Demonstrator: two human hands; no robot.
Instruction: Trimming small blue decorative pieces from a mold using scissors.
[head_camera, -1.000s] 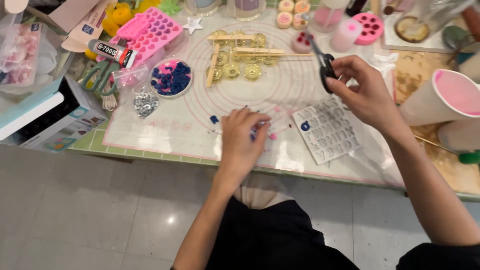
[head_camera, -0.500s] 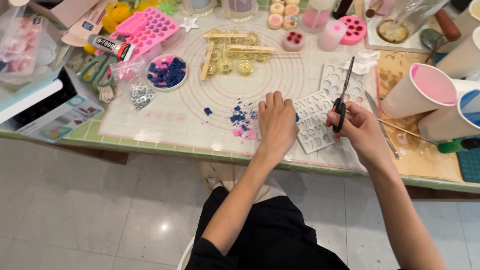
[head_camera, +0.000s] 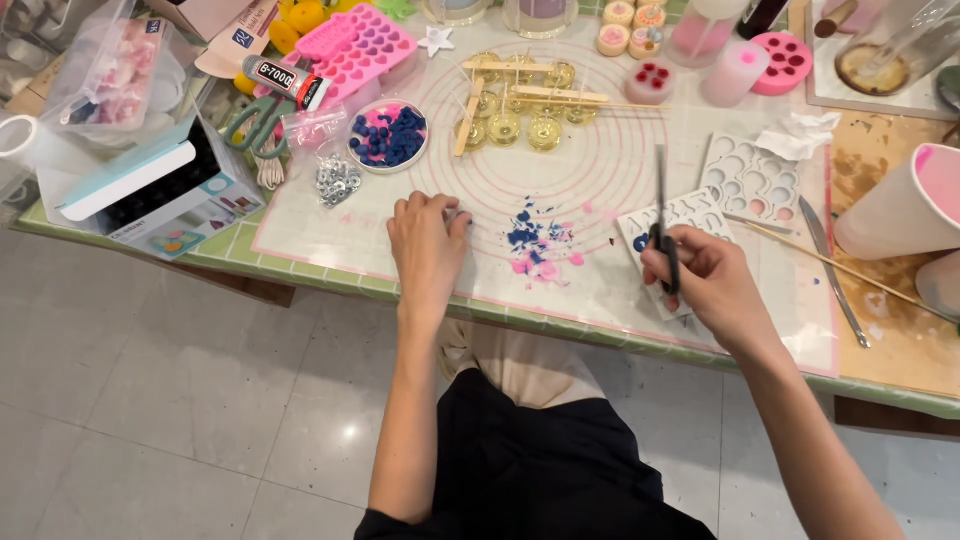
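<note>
Resting knuckles-up on the pale silicone mat, the left hand lies loosely curled and holds nothing that can be seen, just left of the scatter of blue and pink crumbs at the mat's near middle; the right hand, on the far side of that scatter, is closed around slim dark scissors whose blades point away from the person, shut or nearly so. Those scissors look light, stiff and sharp at the tip, so the looped handles are the sensible place to grip; the crumbs seem brittle, tiny and easily smeared or scattered, better pinched or swept than pressed. Under the right hand lies a translucent mould sheet, thin and floppy by the look of it; a second one sits beyond. Farther from the crumbs stand a small dish of blue beads, a row of gold wick cups under wooden sticks, and a pink heart mould tray; right of the mat, a metal spatula, a thin skewer and a large pink-lined cup crowd the working edge.
</note>
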